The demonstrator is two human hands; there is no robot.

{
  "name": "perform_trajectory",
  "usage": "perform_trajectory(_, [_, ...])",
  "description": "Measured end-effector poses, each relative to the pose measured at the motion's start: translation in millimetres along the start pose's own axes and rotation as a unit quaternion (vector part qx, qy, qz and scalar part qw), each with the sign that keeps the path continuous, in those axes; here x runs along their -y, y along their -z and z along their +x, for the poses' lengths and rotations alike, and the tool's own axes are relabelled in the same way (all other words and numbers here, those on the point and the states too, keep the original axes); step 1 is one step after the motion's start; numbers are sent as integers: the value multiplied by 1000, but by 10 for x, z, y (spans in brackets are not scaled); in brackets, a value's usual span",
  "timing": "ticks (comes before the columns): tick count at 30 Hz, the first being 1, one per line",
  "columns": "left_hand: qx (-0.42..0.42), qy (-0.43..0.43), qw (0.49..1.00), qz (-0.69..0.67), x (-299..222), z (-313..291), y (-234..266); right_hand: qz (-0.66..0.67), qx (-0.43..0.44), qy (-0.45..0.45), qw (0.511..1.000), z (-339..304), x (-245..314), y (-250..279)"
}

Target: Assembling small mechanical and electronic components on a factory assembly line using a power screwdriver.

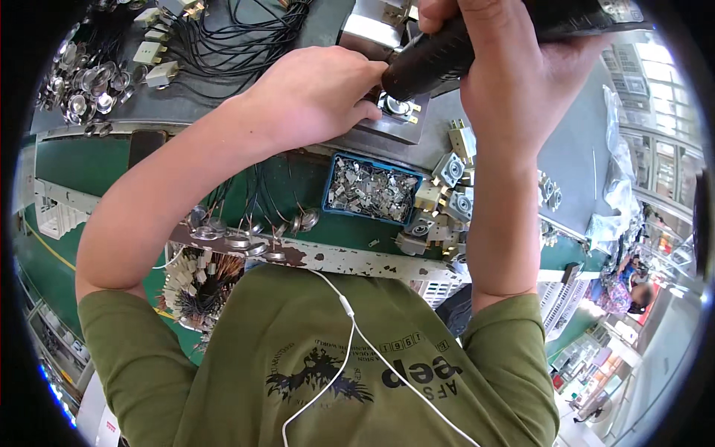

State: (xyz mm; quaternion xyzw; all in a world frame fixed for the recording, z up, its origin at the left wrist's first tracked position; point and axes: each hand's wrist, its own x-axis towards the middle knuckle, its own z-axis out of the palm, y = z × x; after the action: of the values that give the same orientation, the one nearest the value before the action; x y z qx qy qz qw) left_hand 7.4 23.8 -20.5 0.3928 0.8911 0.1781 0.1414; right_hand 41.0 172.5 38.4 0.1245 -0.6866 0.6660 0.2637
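Observation:
My right hand (514,74) is wrapped around a black power screwdriver (439,56), whose tip points down at a small square metal part (400,108) with a round centre. That part sits on a grey metal block (406,128) at the back of the bench. My left hand (320,93) reaches in from the left, and its fingertips pinch the part right beside the tool's tip. Both forearms rise from the lower edge, over my green shirt.
A blue tray (372,190) of small metal clips lies below the hands. Beige and metal socket parts (447,201) are piled to its right. Round metal parts on black wires (246,231) line the chipped bench edge. Wired white connectors (160,52) and shiny discs (82,89) lie far left.

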Motion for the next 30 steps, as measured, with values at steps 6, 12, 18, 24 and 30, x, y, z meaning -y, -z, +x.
perform_trajectory(6, [-31, -31, 999, -21, 35, 25, -103, 17, 22, 43, 999, -45, 6, -79])
perform_trajectory(12, [-110, -106, 987, 47, 86, -51, -152, 65, -7, 112, 992, 135, 73, -41])
perform_trajectory(18, [-144, -220, 963, 60, 4, 37, -83, -95, -49, 307, 946, 453, 54, 593])
perform_trajectory(24, [-114, -194, 974, 34, -40, -92, -54, -377, -83, 314, 867, 288, -81, 1400])
perform_trajectory(30, [-130, -207, 966, 79, 25, -186, -52, -517, -150, 70, 840, -1097, 180, 2592])
